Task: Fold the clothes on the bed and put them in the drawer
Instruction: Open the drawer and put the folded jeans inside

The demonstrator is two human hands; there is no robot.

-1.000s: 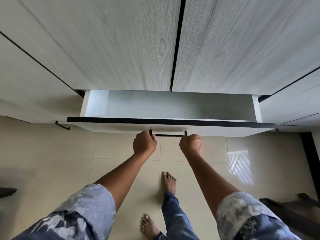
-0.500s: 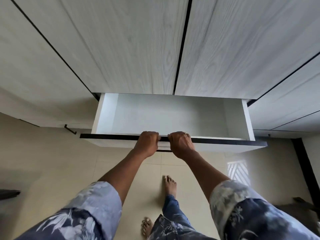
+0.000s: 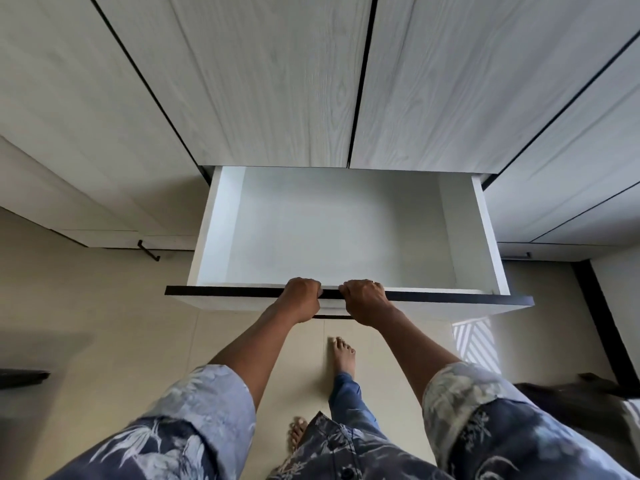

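Head view, looking down at a wardrobe front. The drawer, white inside, stands pulled out from below the pale wood-grain wardrobe doors; its interior shows bare white panels. A black strip runs along the top of the drawer's front edge. The left hand and the right hand sit side by side at the middle of that front edge, nearly touching each other, each curled closed over the black strip with knuckles up and fingertips hidden on the inner side. A ring shows on a finger of the right hand. Both forearms reach forward from rolled floral sleeves. Below the drawer front, part of a dark handle shows between the wrists. On the beige tiled floor stand two bare feet, one foot ahead of the other, with blue trousers above. A small black handle projects from the lower cabinet panel left of the drawer. No clothes to be folded are in view.
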